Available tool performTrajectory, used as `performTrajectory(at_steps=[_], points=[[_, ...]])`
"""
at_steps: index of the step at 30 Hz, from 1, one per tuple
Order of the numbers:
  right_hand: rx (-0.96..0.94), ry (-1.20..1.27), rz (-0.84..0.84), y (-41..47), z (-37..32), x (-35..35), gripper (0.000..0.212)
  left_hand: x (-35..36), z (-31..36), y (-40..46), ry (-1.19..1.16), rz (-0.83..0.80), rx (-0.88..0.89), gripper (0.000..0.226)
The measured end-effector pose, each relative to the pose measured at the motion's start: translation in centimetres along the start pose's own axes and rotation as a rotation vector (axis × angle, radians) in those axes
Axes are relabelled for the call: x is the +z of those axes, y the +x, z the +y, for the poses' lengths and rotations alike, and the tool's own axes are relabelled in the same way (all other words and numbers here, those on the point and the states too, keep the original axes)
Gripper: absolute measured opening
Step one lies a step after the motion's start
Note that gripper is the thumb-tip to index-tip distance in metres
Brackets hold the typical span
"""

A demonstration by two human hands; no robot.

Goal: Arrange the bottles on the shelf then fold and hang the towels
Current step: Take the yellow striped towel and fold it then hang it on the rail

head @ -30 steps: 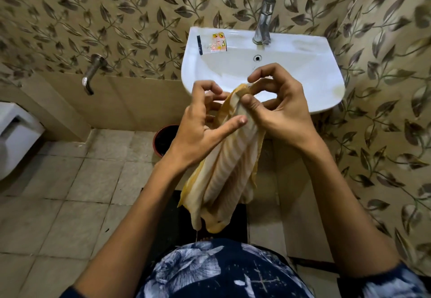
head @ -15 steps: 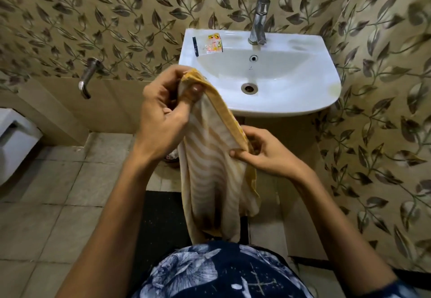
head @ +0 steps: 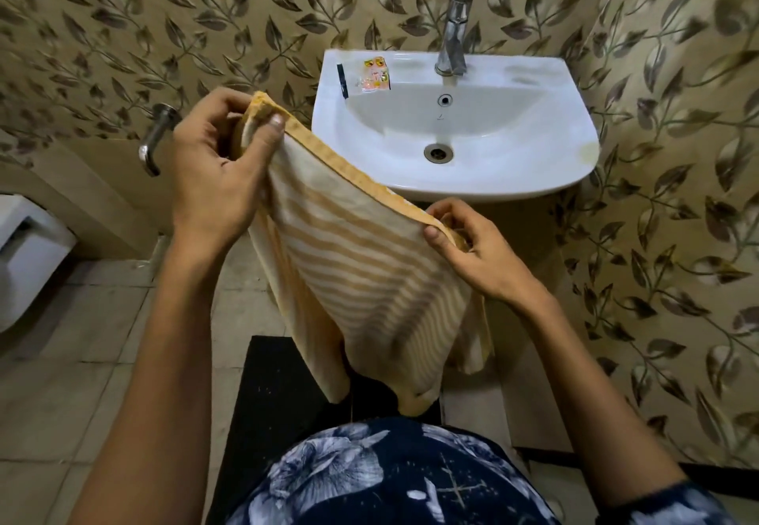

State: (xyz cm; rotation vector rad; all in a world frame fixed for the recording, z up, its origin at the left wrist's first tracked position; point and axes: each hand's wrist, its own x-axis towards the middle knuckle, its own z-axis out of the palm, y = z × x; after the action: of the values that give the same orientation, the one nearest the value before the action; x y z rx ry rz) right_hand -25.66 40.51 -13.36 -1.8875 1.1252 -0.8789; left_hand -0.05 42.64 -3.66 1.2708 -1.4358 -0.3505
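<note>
Both hands are closed on a yellow-and-white striped towel [head: 361, 278], which is held up in the air in front of the white washbasin [head: 575, 130], between the person and the basin. One top corner is pinched by the left hand [head: 217, 167], with the thumb pressed over the orange hem and the fingers curled behind the cloth; this corner is held higher and further out. The other end of the same hem is pinched lower down by the right hand [head: 472, 249], thumb on the near face and fingers tucked behind. Because of this, the hemmed edge is drawn taut on a slant between the two grips, and the rest of the cloth is left to hang freely down to just above the dark mat [head: 271, 409] on the tiled floor. The hold appears chosen so that the cloth is spread flat and its edge straightened, which is what a clean fold needs. It is judged that the folding step is under way and that hanging is not yet done; no rail or shelf can be seen here, nor any bottles. A chrome tap [head: 454, 35] stands at the back of the basin, and a wall spout [head: 154, 142] is fixed just left of the raised hand.
</note>
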Motion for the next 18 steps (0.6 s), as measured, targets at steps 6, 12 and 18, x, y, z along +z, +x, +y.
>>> performTrajectory(at_steps=[6, 12, 18], points=[[-0.013, 0.118, -0.066, 0.2, -1.9, 2.0, 0.021, 1.9, 0.6, -1.2, -0.308, -0.106, -0.148, 0.012], [-0.076, 0.354, 0.125, 2.0, -5.4, 4.0, 0.031, 4.0, 0.6, -2.3, -0.364, -0.256, -0.220, 0.010], [-0.097, 0.314, 0.257, 2.9, -6.1, 4.2, 0.022, 4.3, 0.1, -2.2, -0.360, -0.176, -0.328, 0.009]])
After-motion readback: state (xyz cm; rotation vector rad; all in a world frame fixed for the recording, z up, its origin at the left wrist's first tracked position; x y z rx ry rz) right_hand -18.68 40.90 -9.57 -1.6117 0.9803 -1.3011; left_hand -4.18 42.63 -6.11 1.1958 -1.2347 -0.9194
